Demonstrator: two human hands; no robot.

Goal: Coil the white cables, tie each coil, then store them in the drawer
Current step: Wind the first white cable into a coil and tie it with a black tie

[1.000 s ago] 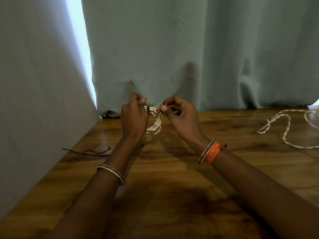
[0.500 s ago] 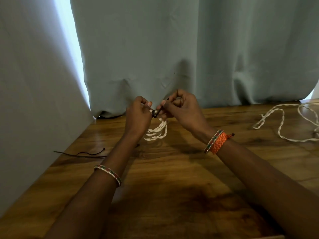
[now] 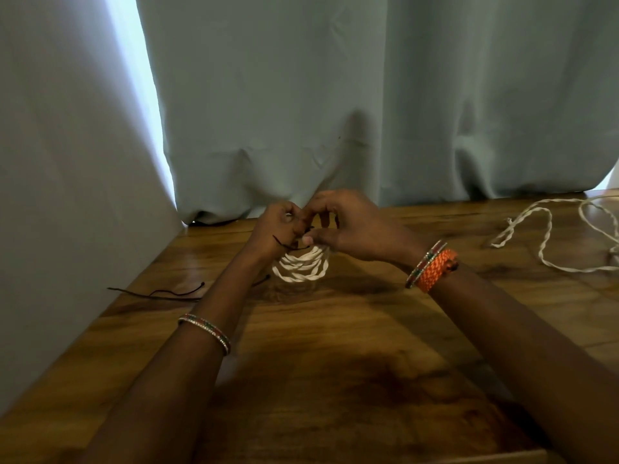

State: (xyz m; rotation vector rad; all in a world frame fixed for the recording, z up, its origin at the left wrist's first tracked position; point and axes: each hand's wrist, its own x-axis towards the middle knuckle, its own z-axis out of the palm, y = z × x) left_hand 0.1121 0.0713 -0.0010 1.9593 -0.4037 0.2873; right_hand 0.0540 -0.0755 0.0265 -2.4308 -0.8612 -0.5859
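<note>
White cable coil (image 3: 301, 267) just beneath pinching fingers (image 3: 306, 241) of both hands

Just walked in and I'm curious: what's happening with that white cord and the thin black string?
A person is tying a coil of white cable with a black tie, left hand and right hand both pinching it above the table. Another white cable lies loose at right, a spare black tie at left.

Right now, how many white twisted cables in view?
2. One coiled white twisted cable hangs under both hands at centre; one loose white twisted cable lies uncoiled on the wooden table's far right, partly cut off by the frame edge.
</note>
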